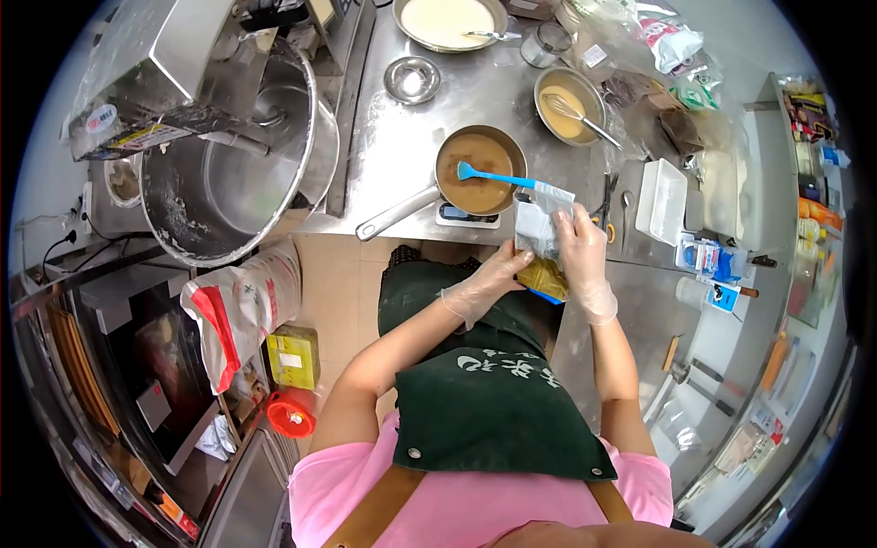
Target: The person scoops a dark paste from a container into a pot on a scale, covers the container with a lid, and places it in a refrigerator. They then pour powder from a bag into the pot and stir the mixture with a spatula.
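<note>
My left hand (500,277), in a clear glove, pinches the lower left side of a small bag (537,228) with a pale, see-through upper part and a gold and blue lower part. Fingers of my gloved right hand (581,247) close on the bag's right side. Just beyond it is a saucepan (396,215) of brown liquid (477,151), standing on a kitchen scale (467,216). A blue spatula (493,175) rests in the pan, its handle end partly hidden behind the bag. The bag's contents are hard to make out.
At the left stands a mixer with a large metal bowl (224,183). Behind the pan are a small metal bowl (412,80) and a wide bowl of cream-coloured liquid (448,23). To the right are a whisk (564,108) in a bowl, scissors (607,205) and a white tray (661,203).
</note>
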A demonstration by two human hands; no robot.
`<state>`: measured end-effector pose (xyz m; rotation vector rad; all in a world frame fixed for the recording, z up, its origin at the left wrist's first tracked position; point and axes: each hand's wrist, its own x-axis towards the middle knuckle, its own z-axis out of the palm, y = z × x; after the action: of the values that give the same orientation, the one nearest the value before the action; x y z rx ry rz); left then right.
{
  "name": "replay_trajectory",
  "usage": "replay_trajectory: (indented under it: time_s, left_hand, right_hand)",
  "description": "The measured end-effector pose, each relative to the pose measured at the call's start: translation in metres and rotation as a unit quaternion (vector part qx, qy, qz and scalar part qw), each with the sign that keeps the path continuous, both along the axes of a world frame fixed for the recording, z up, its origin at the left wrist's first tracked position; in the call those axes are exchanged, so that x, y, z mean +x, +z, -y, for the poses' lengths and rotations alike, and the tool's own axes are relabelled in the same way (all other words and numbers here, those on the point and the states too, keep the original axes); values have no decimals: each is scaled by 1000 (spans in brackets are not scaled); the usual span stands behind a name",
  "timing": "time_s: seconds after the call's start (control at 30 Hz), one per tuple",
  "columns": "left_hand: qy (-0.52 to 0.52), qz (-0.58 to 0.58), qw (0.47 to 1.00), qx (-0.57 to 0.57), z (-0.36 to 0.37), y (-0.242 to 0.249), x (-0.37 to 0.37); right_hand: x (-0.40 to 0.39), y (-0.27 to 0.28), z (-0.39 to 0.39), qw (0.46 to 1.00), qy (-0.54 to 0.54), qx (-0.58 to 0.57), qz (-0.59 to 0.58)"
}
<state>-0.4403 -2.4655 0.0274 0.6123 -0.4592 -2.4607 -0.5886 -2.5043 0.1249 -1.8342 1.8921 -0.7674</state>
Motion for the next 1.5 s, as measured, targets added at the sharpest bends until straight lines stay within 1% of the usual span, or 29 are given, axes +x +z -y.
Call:
replay_trajectory:
  time_s: [0.03, 0.07, 0.17, 0.27, 0.57, 0.97, 1.07, 1.27, 1.37, 1.5]
  left_hand:
    - [9, -26, 1000, 12, -1, -5, -4]
    - [32, -66, 996, 47, -4, -9, -8]
    - [47, -115, 988, 88, -3, -7, -7]
    - [59, -132, 984, 104, -5, -17, -10]
    - [50, -137, 979, 144, -4, -16, -11]
    - [50, -150, 977, 146, 3, -5, -6]
    - [58, -156, 976, 143, 3, -1, -5]
    - [61, -177, 972, 141, 2, -2, -6]
    - [61, -174, 972, 145, 3, 1, -5]
    - [63, -182, 970, 149, 3, 2, -4]
  right_hand:
    - [4, 0, 6, 1000, 4, 8, -17]
    - [9, 1, 12, 999, -5, 38, -20]
    - [23, 8, 27, 994, 22, 76, -69]
    - [33, 10, 36, 988, 45, 95, -116]
    - [45, 11, 60, 966, 94, 146, -189]
    - [56, 11, 77, 943, 111, 198, -243]
    - [56, 9, 79, 936, 131, 187, -267]
    - [62, 10, 85, 924, 141, 209, -288]
    - [62, 7, 86, 930, 142, 201, -273]
    - [63, 6, 87, 927, 139, 206, -282]
